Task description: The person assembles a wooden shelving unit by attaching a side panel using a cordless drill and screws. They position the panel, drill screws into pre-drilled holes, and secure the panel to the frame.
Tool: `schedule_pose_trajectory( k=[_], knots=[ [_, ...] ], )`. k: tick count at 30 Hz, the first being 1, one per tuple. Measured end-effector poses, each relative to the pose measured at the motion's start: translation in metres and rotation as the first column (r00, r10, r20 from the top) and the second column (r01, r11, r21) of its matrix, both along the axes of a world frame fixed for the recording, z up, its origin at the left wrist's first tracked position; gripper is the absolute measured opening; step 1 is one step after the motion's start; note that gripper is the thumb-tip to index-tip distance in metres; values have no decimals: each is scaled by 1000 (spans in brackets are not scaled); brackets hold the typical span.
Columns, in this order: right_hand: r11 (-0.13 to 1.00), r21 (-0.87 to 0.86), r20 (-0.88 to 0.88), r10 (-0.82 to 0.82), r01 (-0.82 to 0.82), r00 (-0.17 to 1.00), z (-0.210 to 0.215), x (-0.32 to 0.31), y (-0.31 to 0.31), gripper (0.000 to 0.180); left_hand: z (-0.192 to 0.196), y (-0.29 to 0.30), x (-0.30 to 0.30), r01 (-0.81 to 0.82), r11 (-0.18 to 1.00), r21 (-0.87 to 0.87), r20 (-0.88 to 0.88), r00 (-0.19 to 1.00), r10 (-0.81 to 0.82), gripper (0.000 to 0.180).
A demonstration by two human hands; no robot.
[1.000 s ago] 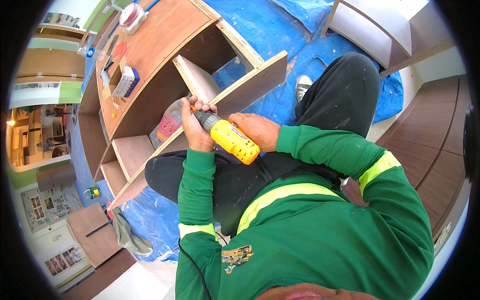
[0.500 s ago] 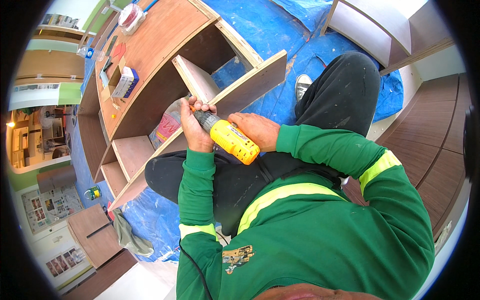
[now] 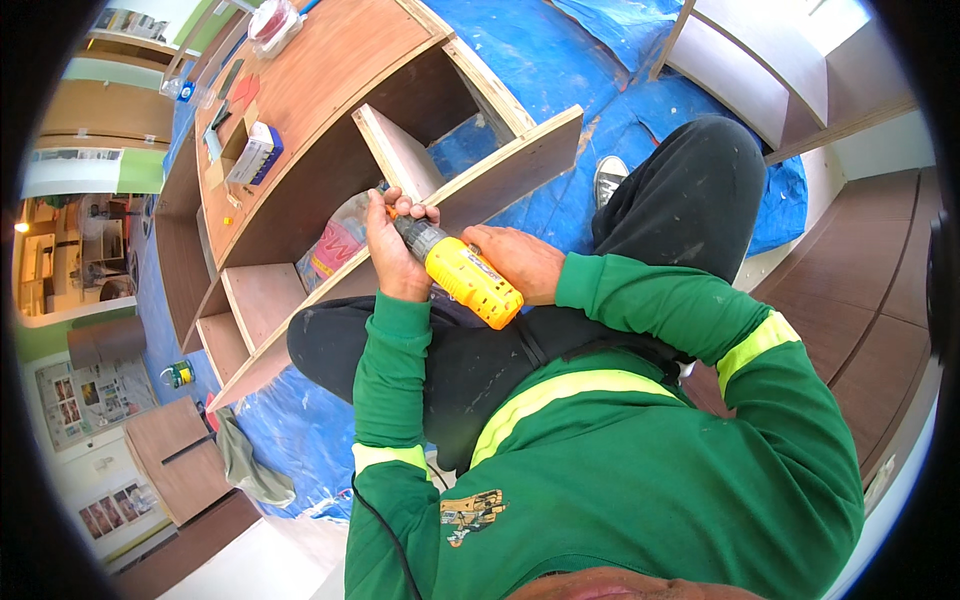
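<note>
A yellow and black power drill (image 3: pixel 473 284) lies across my lap, its black chuck end pointing away to the upper left. My right hand (image 3: pixel 522 262) is wrapped round the drill's grip, which is mostly hidden under the fingers. At the front, my left hand (image 3: pixel 398 255) is palm up with curled fingers about the chuck end. A bit of orange shows between the left fingertips, too small to name. Just beyond both hands is an open wooden cabinet frame (image 3: pixel 510 172) with bare plywood edges and a short divider (image 3: pixel 397 150).
On the cabinet's broad wooden panel (image 3: pixel 335 60) sit a blue and white box (image 3: pixel 254 155) and a wrapped bundle (image 3: pixel 273 28). A plastic bag (image 3: pixel 335 248) lies inside the frame. Blue tarpaulin (image 3: pixel 545 210) covers the floor. A shelf unit (image 3: pixel 735 75) stands far right.
The view has shifted slightly, so the cabinet sits a little differently in the picture. Both hands keep the same hold on the drill.
</note>
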State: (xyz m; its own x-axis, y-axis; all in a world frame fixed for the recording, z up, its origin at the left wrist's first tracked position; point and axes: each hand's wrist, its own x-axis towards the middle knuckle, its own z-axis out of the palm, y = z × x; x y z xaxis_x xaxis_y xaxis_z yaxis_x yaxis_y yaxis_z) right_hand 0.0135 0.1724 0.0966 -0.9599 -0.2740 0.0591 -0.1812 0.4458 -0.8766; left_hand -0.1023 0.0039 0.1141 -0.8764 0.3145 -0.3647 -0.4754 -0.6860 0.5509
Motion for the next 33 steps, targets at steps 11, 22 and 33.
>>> schedule_pose_trajectory(
  k=[11,22,33],
  knots=[
    [1000,-24,-14,-11,11,1000,0,0,-1,50,-7,-3,-3,-6,1000,-8,-4,1000,6,36],
    [999,0,24,-32,32,999,1,-1,5,47,3,6,5,-68,997,47,-25,997,69,26],
    [979,203,-179,27,10,983,81,-4,55,33,42,-73,-144,89,971,-221,-273,950,-150,31]
  ],
)
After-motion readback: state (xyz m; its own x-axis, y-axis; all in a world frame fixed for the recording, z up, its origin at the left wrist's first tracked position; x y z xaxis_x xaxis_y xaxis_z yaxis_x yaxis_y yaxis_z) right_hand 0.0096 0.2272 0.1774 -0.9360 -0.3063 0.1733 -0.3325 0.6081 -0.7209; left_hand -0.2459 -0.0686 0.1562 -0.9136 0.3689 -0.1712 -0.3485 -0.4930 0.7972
